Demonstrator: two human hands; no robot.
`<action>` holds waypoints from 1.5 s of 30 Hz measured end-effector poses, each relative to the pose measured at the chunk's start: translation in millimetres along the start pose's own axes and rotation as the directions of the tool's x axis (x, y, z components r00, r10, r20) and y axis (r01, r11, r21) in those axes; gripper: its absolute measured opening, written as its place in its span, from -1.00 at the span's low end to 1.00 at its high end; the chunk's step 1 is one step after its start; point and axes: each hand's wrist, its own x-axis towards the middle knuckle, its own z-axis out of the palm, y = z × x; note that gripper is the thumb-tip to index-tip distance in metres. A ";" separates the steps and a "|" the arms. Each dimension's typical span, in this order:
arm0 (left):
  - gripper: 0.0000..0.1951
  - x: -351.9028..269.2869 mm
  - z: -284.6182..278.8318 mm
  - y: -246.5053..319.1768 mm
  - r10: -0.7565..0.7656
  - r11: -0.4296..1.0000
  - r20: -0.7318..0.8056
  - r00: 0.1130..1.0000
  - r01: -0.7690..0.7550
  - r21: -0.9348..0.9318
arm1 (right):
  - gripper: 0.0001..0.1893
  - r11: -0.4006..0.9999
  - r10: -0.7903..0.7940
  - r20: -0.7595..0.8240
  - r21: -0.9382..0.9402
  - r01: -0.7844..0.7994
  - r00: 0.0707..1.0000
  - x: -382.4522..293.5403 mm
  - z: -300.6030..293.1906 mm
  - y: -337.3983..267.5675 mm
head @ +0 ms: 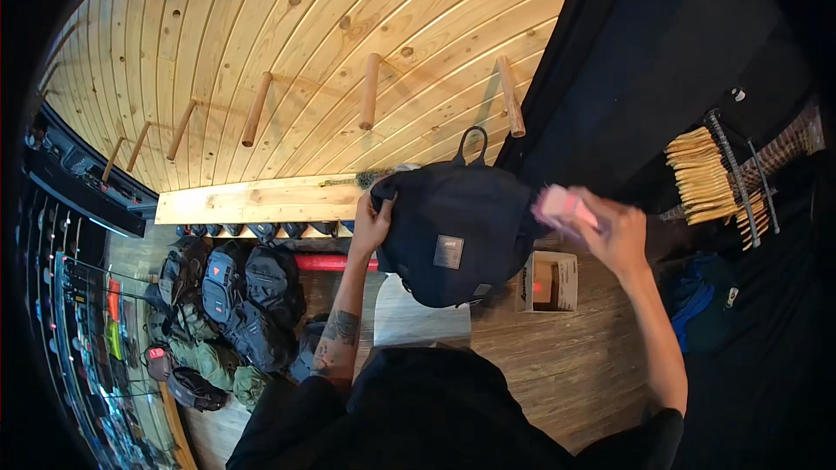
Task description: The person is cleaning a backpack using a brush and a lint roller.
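A black fabric backpack (pixel 480 212) with a loop handle at its top and a grey patch (pixel 449 252) on its front is held up before me. My left hand (pixel 372 225) grips its left edge, thumb over the fabric. Just off the bag's right side, my right hand (pixel 614 232) is closed around a pink brush (pixel 563 207). Motion blurs the brush, and its bristle end points at the bag. Whether it touches the fabric, I cannot tell.
Wooden pegs (pixel 369 91) jut from the plank wall above a wooden ledge (pixel 261 202). Several backpacks (pixel 225 281) crowd the floor at left. Below the bag are a white seat (pixel 421 313) and an open cardboard box (pixel 563 281). Wooden hangers (pixel 699 173) hang at right.
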 end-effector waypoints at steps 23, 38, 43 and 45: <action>-0.73 -40.4 -15.0 14.5 0.029 0.999 -0.439 0.898 -0.014 0.037 | -0.63 0.994 0.109 -0.015 -0.001 -0.109 0.994 11.2 7.2 78.2; -0.79 -72.1 25.1 25.8 0.160 0.975 -0.388 0.908 -0.084 0.204 | -0.50 0.725 -0.122 0.593 0.601 -0.336 0.796 173.2 114.3 -56.7; -0.74 -68.8 24.0 26.4 0.163 0.966 -0.437 0.885 -0.054 0.251 | -0.64 0.910 -0.295 0.349 0.386 0.151 0.889 112.2 78.4 -107.3; -0.74 -67.7 29.1 19.2 0.169 0.958 -0.481 0.860 -0.028 0.287 | -0.59 0.909 -0.333 0.156 0.317 0.272 0.930 82.2 77.8 -108.2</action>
